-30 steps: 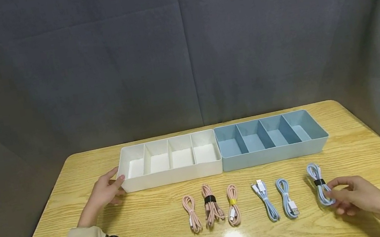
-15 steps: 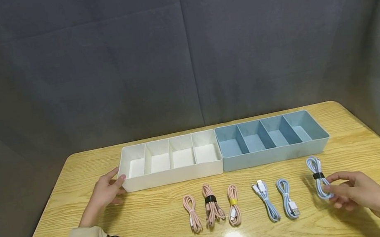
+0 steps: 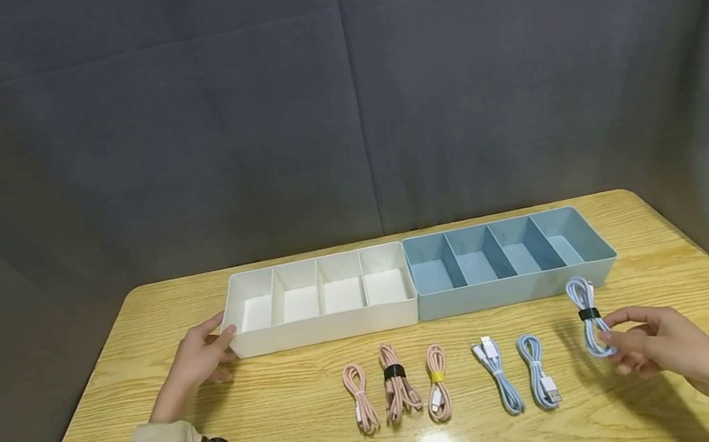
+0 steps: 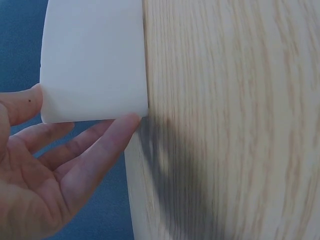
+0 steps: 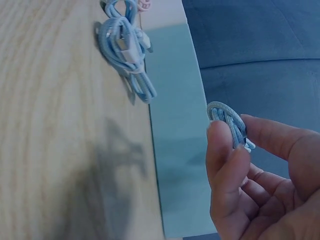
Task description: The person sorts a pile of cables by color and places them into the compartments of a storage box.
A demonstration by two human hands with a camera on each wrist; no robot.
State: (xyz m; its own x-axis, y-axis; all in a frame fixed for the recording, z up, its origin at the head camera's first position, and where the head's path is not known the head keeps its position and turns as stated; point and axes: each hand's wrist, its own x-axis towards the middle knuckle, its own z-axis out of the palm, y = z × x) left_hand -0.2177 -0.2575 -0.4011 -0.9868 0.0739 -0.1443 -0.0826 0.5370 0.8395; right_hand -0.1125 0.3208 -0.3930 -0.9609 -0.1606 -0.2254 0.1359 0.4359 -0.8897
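My right hand pinches a coiled light-blue charging cable between thumb and fingers. A black strap wraps its middle, and it is raised off the table, just before the blue box's right end. In the right wrist view the fingers partly cover this coil. At the far left, my left hand touches the end of a white divided box. Its thumb is at the upper edge and its extended fingers lie along the end, as the left wrist view shows. Against the white box stands a blue divided box.
Two more coiled blue cables lie in front of the blue box. Further left are three pink cable coils: one plain, one with a black strap and one with a yellow tie. A dark curtain hangs behind the table.
My right hand has lifted the strapped blue cable and carried it slightly away from me, toward the blue box. The left hand has stayed at the white box's end.
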